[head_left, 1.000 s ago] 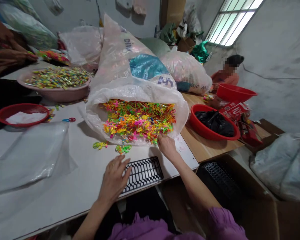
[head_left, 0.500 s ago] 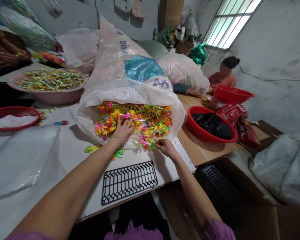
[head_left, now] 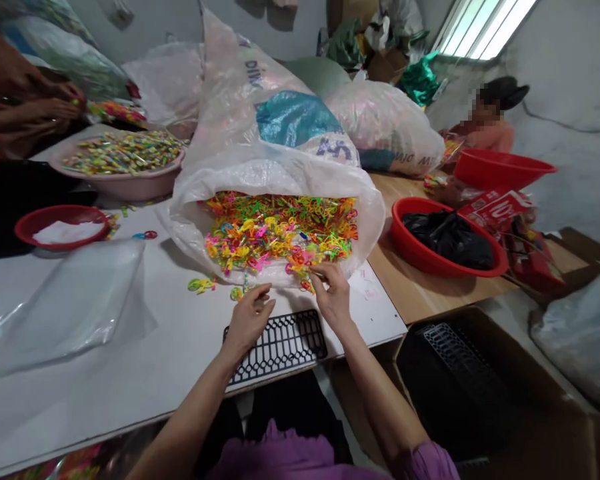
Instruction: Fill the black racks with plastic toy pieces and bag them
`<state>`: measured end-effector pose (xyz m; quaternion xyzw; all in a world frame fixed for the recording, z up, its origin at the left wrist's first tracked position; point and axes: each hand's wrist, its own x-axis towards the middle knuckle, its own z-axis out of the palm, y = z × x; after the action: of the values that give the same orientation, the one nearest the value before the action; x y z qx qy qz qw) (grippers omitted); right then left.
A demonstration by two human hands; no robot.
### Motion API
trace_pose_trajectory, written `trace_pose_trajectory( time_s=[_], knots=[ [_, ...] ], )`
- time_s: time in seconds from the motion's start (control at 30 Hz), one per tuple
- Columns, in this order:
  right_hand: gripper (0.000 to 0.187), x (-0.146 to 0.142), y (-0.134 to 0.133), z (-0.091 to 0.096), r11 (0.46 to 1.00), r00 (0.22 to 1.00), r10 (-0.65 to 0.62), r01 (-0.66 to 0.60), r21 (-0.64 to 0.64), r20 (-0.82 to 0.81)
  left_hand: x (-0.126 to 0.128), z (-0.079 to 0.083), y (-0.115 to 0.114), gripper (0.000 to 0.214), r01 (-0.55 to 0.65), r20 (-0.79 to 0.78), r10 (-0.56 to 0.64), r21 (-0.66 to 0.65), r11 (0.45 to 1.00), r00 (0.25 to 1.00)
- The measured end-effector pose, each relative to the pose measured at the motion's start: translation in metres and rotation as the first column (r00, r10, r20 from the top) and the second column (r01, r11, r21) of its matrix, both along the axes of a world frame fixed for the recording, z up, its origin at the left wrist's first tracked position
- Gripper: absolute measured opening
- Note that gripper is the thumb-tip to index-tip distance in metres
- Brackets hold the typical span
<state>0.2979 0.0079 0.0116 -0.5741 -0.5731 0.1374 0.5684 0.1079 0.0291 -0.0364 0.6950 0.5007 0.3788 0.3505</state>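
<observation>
A big white woven sack (head_left: pixel 275 177) lies on its side, its mouth facing me and full of small colourful plastic toys (head_left: pixel 260 243). At the right of that mouth, my right hand (head_left: pixel 334 293) has its fingertips pinched among the nearest toys; whatever they grip is too small to make out. My left hand (head_left: pixel 247 323) hovers over the left part of a black plastic grid tray (head_left: pixel 285 343), fingers curved and apart from the thumb, with nothing visible in it. Beside the sack mouth a yellow-green toy (head_left: pixel 200 285) lies loose on the white table (head_left: pixel 180 353).
Left are clear plastic bags (head_left: pixel 90 300), a red basin (head_left: pixel 63 227) and a pink basin (head_left: pixel 125 183) of small pieces. A red basin (head_left: pixel 445 237) with a black bag stands right, above a cardboard box (head_left: pixel 455 387) holding black grids. Other people sit at far left and right.
My left hand has drawn back from the toy pile to above the grid. The right hand stays at the sack's edge, its fingers now among orange toys. The view has shifted slightly.
</observation>
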Motion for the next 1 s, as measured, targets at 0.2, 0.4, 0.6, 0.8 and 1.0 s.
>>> trace_pose_trajectory(
  time_s=[0.2, 0.4, 0.6, 0.8, 1.0],
  knots=[
    [0.025, -0.022, 0.008, -0.016, 0.963, 0.751, 0.053, -0.214, -0.166, -0.658, 0.014, 0.009, 0.03, 0.061, 0.025, 0.307, 0.033, -0.183, 0.983, 0.951],
    [0.032, -0.037, 0.015, -0.021, 0.93, 0.686, 0.055, -0.3, -0.213, -0.726, 0.019, 0.029, 0.029, 0.045, 0.154, 0.457, -0.017, -0.266, 0.951, 0.89],
    [0.024, -0.039, -0.006, -0.017, 0.901, 0.959, 0.272, -0.284, -0.327, -0.082, 0.001, 0.039, 0.001, 0.042, 0.12, 0.537, 0.098, -0.356, 0.927, 0.838],
    [0.016, -0.048, -0.018, -0.023, 0.912, 0.873, 0.351, -0.237, -0.334, 0.339, -0.013, 0.03, -0.021, 0.035, 0.116, 0.437, 0.057, -0.358, 0.927, 0.898],
    [0.017, -0.067, -0.015, -0.022, 0.855, 0.948, 0.315, -0.308, -0.417, -0.052, -0.084, 0.01, -0.065, 0.047, -0.115, -0.232, 0.1, -0.049, 0.992, 0.968]
  ],
)
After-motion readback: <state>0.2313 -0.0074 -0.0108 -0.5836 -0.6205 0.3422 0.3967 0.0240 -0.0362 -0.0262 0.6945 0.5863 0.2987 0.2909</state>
